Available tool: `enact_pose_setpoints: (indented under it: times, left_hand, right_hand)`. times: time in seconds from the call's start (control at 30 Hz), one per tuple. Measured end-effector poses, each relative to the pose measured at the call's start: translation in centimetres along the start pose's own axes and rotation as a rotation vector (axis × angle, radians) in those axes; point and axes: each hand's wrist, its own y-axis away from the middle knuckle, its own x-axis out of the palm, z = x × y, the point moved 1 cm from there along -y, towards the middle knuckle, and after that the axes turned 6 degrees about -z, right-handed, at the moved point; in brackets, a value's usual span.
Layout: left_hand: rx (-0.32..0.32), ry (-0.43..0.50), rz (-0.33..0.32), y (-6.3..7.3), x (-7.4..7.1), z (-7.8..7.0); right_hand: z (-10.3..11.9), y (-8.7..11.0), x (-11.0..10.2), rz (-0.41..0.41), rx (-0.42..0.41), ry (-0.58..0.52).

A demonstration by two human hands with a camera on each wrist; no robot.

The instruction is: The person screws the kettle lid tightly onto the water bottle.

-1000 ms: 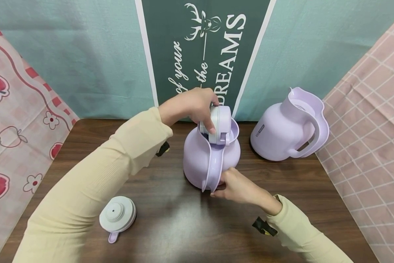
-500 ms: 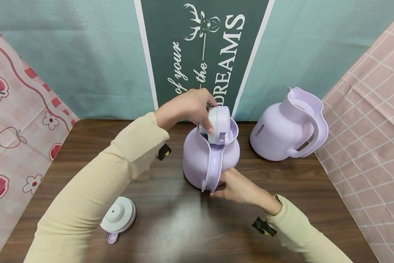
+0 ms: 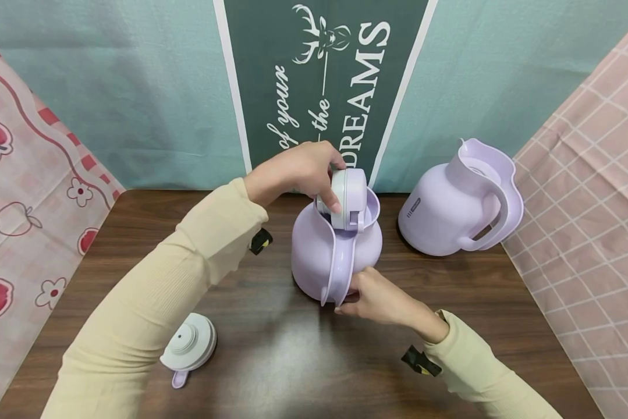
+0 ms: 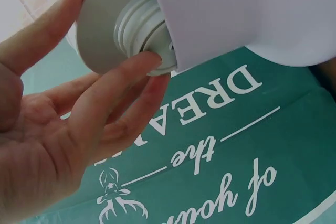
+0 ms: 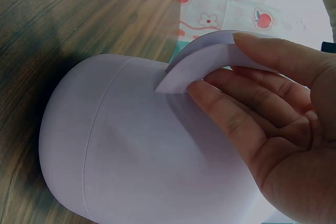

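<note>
A lilac thermos jug (image 3: 314, 256) stands upright on the wooden table, its handle turned toward me. My left hand (image 3: 305, 171) holds a white-and-lilac jug lid (image 3: 354, 198) at the jug's mouth. That lid is tipped on its side, its lever pointing toward me. In the left wrist view, its threaded stopper (image 4: 144, 30) shows beside the jug's rim, with my fingertips touching it. Low on the jug, my right hand (image 3: 379, 297) grips the handle (image 5: 205, 61), thumb on the outside and fingers curled behind it.
Another lilac jug (image 3: 439, 209) stands at the back right, without a lid in its mouth. A second lid (image 3: 190, 343) lies upside down at the front left, partly behind my left sleeve. Cloth hangs along the back and both sides.
My left forearm has shifted slightly, its elbow end inward to the right. Both hands, the tipped lid and the jug stay practically where they were.
</note>
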Motion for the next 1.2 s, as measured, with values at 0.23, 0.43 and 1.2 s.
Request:
enact_pose_setpoints:
  times: [0.23,0.43,1.2]
  left_hand:
    - [0.001,-0.063,0.047,-0.23,-0.14,-0.24]
    - [0.015,-0.125,0.050,-0.47,0.19,-0.59]
    - [-0.016,0.054,0.054,-0.41,-0.68,-0.14]
  right_hand:
    - [-0.02,-0.08,-0.04,0.010,0.008,-0.004]
    - [-0.07,-0.12,-0.03,0.005,0.004,-0.002]
    - [-0.07,-0.17,0.02,0.004,0.001,-0.017]
